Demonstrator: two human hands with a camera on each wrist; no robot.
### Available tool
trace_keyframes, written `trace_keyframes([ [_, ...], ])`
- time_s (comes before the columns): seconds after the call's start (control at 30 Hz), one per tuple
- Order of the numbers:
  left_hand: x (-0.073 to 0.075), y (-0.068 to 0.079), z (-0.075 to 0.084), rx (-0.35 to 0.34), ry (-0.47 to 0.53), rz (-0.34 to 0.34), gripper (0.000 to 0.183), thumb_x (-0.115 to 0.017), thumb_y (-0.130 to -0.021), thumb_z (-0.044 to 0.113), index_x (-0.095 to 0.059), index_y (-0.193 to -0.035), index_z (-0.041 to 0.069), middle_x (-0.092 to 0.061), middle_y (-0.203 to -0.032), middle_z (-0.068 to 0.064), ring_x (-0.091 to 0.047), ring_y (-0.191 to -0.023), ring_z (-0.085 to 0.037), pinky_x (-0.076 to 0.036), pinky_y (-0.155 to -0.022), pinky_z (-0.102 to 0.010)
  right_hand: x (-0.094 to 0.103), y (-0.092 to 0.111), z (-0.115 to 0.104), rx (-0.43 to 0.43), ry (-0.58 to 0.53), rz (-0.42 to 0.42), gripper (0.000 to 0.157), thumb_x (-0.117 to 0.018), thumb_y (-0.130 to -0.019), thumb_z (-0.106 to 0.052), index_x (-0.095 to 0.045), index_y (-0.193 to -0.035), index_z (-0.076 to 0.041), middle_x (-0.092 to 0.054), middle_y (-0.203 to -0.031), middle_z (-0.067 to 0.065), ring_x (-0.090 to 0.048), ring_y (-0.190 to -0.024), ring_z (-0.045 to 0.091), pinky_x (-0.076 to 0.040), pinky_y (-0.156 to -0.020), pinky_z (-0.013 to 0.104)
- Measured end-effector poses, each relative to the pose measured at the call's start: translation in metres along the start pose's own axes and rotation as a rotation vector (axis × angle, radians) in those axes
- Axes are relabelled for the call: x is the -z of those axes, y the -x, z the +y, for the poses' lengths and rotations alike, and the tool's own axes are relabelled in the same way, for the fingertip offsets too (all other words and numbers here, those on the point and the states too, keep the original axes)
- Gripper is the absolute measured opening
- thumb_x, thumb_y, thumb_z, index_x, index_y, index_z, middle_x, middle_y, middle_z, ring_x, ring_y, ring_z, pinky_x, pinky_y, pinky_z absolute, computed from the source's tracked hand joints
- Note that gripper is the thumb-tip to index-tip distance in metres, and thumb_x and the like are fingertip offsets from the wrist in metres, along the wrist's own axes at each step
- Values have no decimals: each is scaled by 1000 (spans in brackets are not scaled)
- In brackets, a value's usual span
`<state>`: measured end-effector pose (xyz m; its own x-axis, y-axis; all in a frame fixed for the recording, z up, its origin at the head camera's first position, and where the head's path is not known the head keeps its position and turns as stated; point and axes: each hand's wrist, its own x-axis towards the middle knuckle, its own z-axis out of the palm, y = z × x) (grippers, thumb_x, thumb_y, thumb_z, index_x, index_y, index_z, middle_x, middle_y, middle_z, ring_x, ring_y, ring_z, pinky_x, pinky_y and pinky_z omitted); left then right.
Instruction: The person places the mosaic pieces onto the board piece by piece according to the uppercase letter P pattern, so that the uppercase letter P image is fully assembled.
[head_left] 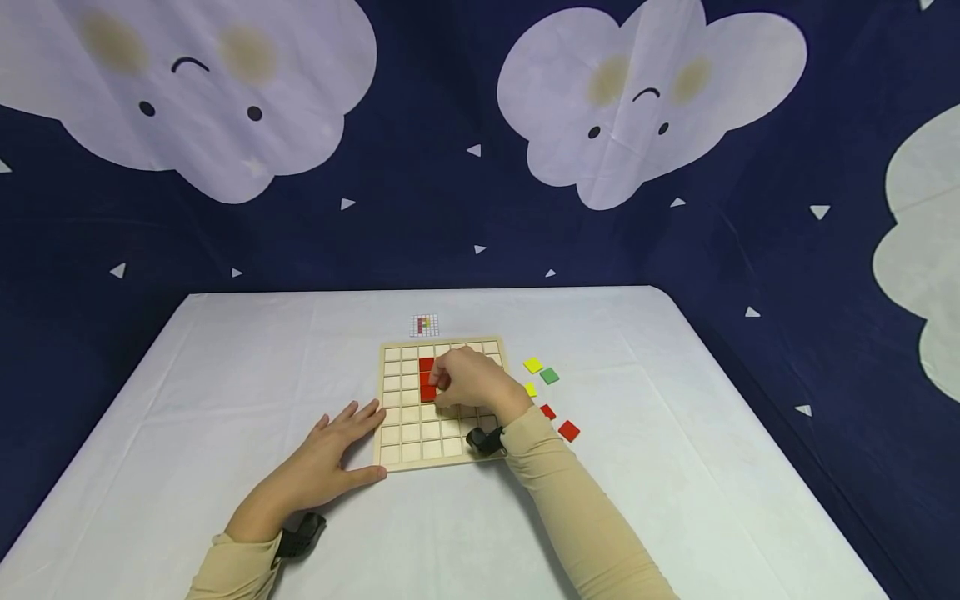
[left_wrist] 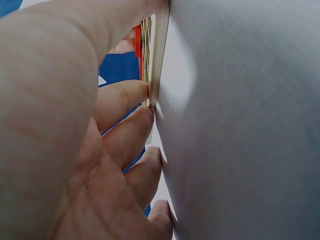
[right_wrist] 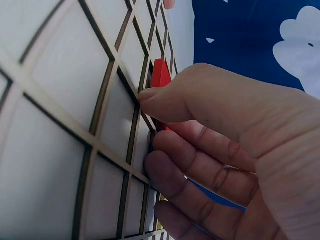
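A wooden grid board point(head_left: 411, 454) lies on the table. Red square tiles point(head_left: 427, 365) form a short column in its upper part. Over that column, my right hand point(head_left: 480, 385) bends its fingers and thumb and pinches a red tile point(right_wrist: 160, 75), whose edge stands out from the grid in the right wrist view; the fingers cover part of it. At the board's left side rests my left hand point(head_left: 330, 457), fingers spread, fingertips and thumb touching the wooden edge. In the left wrist view, its fingers point(left_wrist: 131, 132) lie along the board's rim.
Right of the board lie loose tiles: yellow point(head_left: 532, 365), green point(head_left: 550, 376) and red point(head_left: 569, 430). A small printed card point(head_left: 424, 325) with a coloured grid pattern lies behind the board. Beyond the white table point(head_left: 300, 350) hangs a dark blue cloth point(head_left: 435, 225) with clouds.
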<state>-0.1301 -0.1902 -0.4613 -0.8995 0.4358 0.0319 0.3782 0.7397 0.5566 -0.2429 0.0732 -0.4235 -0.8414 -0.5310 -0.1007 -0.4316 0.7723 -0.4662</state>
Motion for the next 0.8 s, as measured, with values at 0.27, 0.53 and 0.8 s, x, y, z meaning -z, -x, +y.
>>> trace_keyframes([
  [0.27, 0, 0, 0, 0, -2, 0, 86, -85, -91, 47, -51, -160, 8, -43, -170, -17, -33, -159, -53, -20, -121, -83, 0, -1, 0, -1, -20, -10, 18, -83, -84, -9, -78, -100, -14, -73, -89, -7, -66, -83, 10, -55, -81, 29],
  [0.53, 0, 0, 0, -4, -7, 0, 86, -84, -91, 47, -51, -160, 8, -43, -170, -16, -33, -159, -53, -21, -121, -82, 1, 0, -1, 10, -23, -11, 16, -84, -85, -11, -79, -99, -14, -73, -89, -7, -65, -83, 9, -55, -82, 28],
  [0.8, 0, 0, -1, -9, -4, 2, 86, -84, -91, 47, -51, -160, 8, -43, -170, -17, -33, -158, -53, -21, -121, -83, 0, 0, -1, 1, -11, -10, 14, -85, -86, -13, -79, -99, -15, -73, -89, -7, -66, -83, 10, -55, -81, 28],
])
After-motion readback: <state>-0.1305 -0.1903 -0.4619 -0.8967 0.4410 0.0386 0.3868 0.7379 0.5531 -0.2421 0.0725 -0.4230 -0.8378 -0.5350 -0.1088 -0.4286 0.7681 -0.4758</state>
